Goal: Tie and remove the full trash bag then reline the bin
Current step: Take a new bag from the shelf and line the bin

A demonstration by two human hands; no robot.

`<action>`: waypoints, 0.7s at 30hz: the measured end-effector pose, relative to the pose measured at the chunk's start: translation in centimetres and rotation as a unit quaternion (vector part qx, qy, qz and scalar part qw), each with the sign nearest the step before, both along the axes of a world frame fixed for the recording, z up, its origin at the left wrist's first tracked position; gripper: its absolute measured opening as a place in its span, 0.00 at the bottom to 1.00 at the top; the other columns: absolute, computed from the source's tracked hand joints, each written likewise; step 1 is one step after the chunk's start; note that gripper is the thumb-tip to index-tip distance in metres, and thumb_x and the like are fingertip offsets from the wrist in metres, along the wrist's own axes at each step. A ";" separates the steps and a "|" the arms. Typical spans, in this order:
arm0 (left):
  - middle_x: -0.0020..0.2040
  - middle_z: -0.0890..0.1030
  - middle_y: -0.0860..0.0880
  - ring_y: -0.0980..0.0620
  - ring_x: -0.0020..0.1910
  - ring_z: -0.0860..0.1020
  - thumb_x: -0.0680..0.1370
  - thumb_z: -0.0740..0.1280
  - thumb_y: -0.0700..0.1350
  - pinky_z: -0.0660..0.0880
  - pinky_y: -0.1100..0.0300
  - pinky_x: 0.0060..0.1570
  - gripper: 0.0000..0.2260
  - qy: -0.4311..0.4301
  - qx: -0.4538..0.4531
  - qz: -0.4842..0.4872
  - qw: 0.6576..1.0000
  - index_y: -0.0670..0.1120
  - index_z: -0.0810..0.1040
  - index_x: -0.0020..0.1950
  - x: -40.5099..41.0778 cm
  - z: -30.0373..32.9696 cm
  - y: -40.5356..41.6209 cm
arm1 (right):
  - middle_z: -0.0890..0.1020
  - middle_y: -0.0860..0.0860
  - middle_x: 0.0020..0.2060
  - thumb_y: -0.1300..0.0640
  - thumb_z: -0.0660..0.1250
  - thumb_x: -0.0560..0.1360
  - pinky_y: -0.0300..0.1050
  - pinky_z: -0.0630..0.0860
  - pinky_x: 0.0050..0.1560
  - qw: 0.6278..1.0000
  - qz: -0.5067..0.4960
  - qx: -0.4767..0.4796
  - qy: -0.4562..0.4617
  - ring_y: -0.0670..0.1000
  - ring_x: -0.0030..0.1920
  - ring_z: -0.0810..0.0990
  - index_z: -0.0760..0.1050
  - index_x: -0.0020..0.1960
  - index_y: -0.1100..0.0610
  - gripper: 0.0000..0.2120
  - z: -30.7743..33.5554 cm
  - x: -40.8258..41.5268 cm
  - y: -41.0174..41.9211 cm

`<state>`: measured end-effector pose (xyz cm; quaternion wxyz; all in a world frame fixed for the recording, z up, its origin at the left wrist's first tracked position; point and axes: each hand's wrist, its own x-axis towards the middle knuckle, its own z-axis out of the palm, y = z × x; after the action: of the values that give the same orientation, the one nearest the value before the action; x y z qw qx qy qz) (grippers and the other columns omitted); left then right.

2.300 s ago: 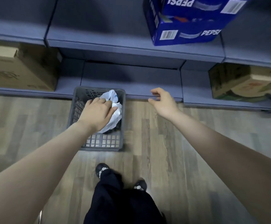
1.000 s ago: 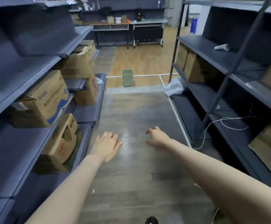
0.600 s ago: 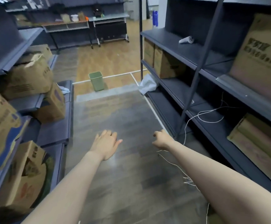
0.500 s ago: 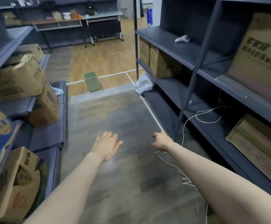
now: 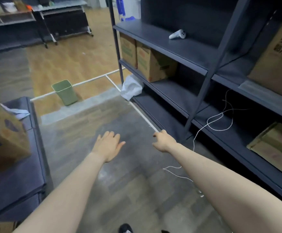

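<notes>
Hands first: our left hand (image 5: 108, 146) is held out flat over the grey floor (image 5: 120, 182), palm down, fingers loosely spread and holding nothing. Our right hand (image 5: 163, 140) is also empty, its fingers curled loosely inward toward the palm, and it hovers just beside the foot of the dark shelving unit (image 5: 204, 101), apart from it.

We take that shelving unit as our landmark. The green bin (image 5: 65, 91) stands well away from it, on the far side of the aisle floor, upright on the wooden flooring next to a white floor line (image 5: 90, 80). We cannot tell from here whether the bin has a liner. A crumpled white bag (image 5: 131, 87) lies at the far corner of the shelving unit, touching its lowest shelf and spilling toward the floor.

On the unit's middle shelf sit cardboard boxes (image 5: 147, 59), and on the shelf above them lies a white handheld controller (image 5: 177, 34). A white cord (image 5: 219, 118) loops across the lower shelf nearer to us and trails down onto the floor past our right forearm. Another cardboard box (image 5: 274, 145) rests on the lowest shelf at the near end.

Across the aisle from the unit, a low shelf (image 5: 16, 174) carries a brown carton (image 5: 6, 137). Our shoe tip (image 5: 125, 228) shows at the bottom edge.
</notes>
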<state>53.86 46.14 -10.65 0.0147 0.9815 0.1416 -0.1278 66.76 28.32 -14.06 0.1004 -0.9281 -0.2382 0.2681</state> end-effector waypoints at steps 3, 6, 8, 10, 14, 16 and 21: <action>0.58 0.73 0.43 0.44 0.64 0.67 0.81 0.51 0.56 0.64 0.47 0.64 0.18 0.014 -0.002 -0.022 1.000 0.44 0.71 0.56 3.7 -0.3 3.3 | 0.62 0.56 0.69 0.56 0.59 0.77 0.51 0.74 0.58 1.000 -0.007 -0.007 -0.011 0.59 0.61 0.74 0.65 0.69 0.56 0.20 0.1 2.2 2.3; 0.59 0.72 0.43 0.44 0.64 0.67 0.81 0.50 0.56 0.64 0.48 0.63 0.18 0.029 -0.004 -0.062 0.998 0.44 0.71 0.57 7.9 -1.0 4.7 | 0.63 0.56 0.68 0.56 0.59 0.77 0.52 0.74 0.58 0.999 -0.026 -0.019 -0.015 0.60 0.62 0.73 0.65 0.68 0.56 0.20 -0.4 5.1 3.2; 0.59 0.72 0.43 0.44 0.64 0.67 0.81 0.50 0.56 0.64 0.48 0.63 0.19 0.033 -0.011 -0.081 0.996 0.44 0.71 0.58 11.2 -1.4 5.2 | 0.64 0.56 0.67 0.56 0.59 0.77 0.53 0.74 0.59 0.999 -0.045 -0.021 -0.008 0.60 0.61 0.73 0.65 0.68 0.56 0.20 -0.8 7.7 3.5; 0.60 0.72 0.43 0.44 0.64 0.67 0.81 0.50 0.55 0.64 0.48 0.63 0.19 0.032 -0.009 -0.104 0.994 0.43 0.70 0.58 15.0 -1.8 5.4 | 0.64 0.56 0.67 0.57 0.59 0.76 0.53 0.74 0.58 0.998 -0.064 -0.025 0.002 0.59 0.60 0.73 0.65 0.68 0.56 0.20 -1.4 10.5 3.4; 0.59 0.72 0.43 0.44 0.63 0.67 0.82 0.49 0.55 0.64 0.48 0.60 0.19 0.039 -0.016 -0.132 0.990 0.43 0.70 0.59 22.0 -2.4 4.6 | 0.65 0.56 0.66 0.57 0.59 0.76 0.50 0.74 0.57 0.995 -0.095 -0.033 0.020 0.59 0.60 0.73 0.65 0.68 0.56 0.20 -2.6 16.4 2.7; 0.59 0.72 0.43 0.44 0.62 0.67 0.82 0.49 0.55 0.64 0.48 0.60 0.19 0.041 -0.015 -0.152 0.987 0.43 0.70 0.58 24.9 -2.6 4.4 | 0.65 0.57 0.67 0.57 0.60 0.76 0.50 0.73 0.59 0.994 -0.106 -0.032 0.026 0.59 0.61 0.73 0.65 0.68 0.56 0.20 -2.8 19.1 2.3; 0.59 0.72 0.43 0.44 0.62 0.67 0.82 0.49 0.55 0.65 0.48 0.61 0.19 0.047 -0.012 -0.152 0.987 0.42 0.70 0.59 30.1 -2.3 5.3 | 0.65 0.57 0.66 0.57 0.60 0.77 0.50 0.73 0.60 0.991 -0.126 -0.036 0.029 0.59 0.61 0.73 0.67 0.67 0.57 0.19 -2.6 24.4 2.1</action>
<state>84.00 51.48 -12.98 -0.0002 0.9842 -0.0101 -0.1766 91.15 30.47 -16.70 0.1064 -0.9455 -0.1069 0.2886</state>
